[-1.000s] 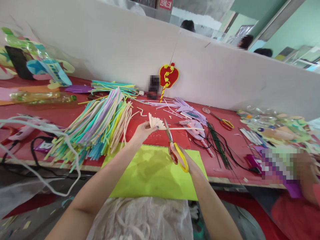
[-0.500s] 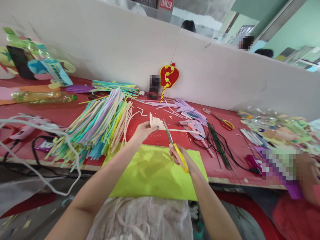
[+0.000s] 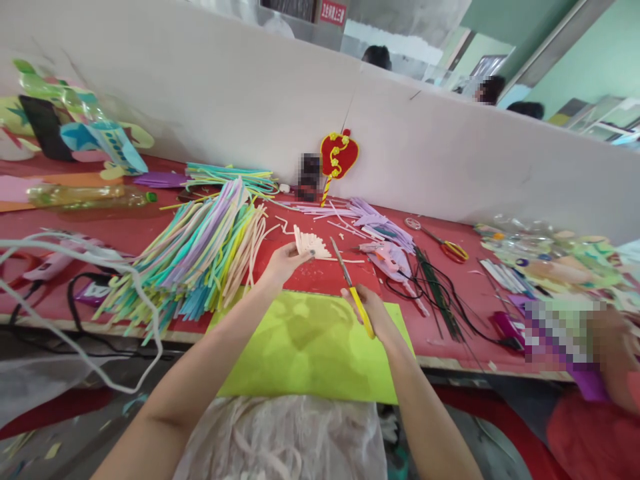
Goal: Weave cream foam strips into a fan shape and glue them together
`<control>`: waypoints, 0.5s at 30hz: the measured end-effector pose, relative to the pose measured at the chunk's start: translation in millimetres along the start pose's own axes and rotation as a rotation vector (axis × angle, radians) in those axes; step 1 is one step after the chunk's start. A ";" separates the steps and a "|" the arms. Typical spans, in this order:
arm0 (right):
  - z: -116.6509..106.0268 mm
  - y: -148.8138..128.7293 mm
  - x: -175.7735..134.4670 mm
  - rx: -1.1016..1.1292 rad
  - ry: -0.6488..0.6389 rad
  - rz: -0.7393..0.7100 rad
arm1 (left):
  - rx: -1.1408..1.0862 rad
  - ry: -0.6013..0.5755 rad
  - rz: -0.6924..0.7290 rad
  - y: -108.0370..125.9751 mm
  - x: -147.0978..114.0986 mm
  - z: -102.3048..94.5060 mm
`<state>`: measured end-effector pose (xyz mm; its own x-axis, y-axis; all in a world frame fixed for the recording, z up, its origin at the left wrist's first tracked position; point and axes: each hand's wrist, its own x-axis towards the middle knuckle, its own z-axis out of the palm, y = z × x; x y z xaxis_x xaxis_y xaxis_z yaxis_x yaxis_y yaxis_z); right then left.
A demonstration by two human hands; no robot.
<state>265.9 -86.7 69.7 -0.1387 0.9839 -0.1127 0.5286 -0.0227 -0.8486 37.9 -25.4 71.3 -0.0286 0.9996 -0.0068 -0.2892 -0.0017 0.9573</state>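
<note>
My left hand [image 3: 286, 261] pinches a small fan of cream pipe cleaner pieces [image 3: 311, 244] above the red work surface. A thin cream stem [image 3: 353, 261] sticks out to the right from the fan's lower edge. In my right hand [image 3: 367, 301] is a pair of scissors [image 3: 342, 263] with yellow handles. Its blades point up and away and look closed, just right of the fan. Below both hands lies a yellow-green sheet [image 3: 310, 353] at the table's front edge. A large bundle of pastel pipe cleaners [image 3: 195, 247] lies left of my left hand.
A pink glue gun [image 3: 385, 253] with a black cord lies to the right, beside dark green stems [image 3: 433, 293]. Behind are purple stems [image 3: 375, 220], a red decoration [image 3: 339, 155] and other scissors [image 3: 454, 251]. A white cable [image 3: 150, 293] loops at left. Another person's hand [image 3: 613, 340] is at far right.
The cream stem reaching right from the fan is now much shorter. The scissors' blades have drawn together, and the fan has tilted slightly in my left hand.
</note>
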 end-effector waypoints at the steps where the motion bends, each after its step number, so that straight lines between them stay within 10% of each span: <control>1: -5.0 3.1 3.5 -0.110 0.074 -0.021 | -0.005 0.011 0.015 -0.3 0.9 -1.4; 8: -41.5 52.6 33.2 -0.677 0.445 0.056 | -0.018 0.080 0.085 -20.3 13.9 -18.5; 15: -59.6 69.9 24.6 -0.888 0.437 0.160 | 0.006 0.120 0.061 -39.0 18.0 -26.1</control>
<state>349.4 -53.5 38.4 0.2141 0.9638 0.1591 0.9726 -0.1951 -0.1267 23.7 -8.0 26.3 -0.1601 0.9870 0.0170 -0.2776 -0.0616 0.9587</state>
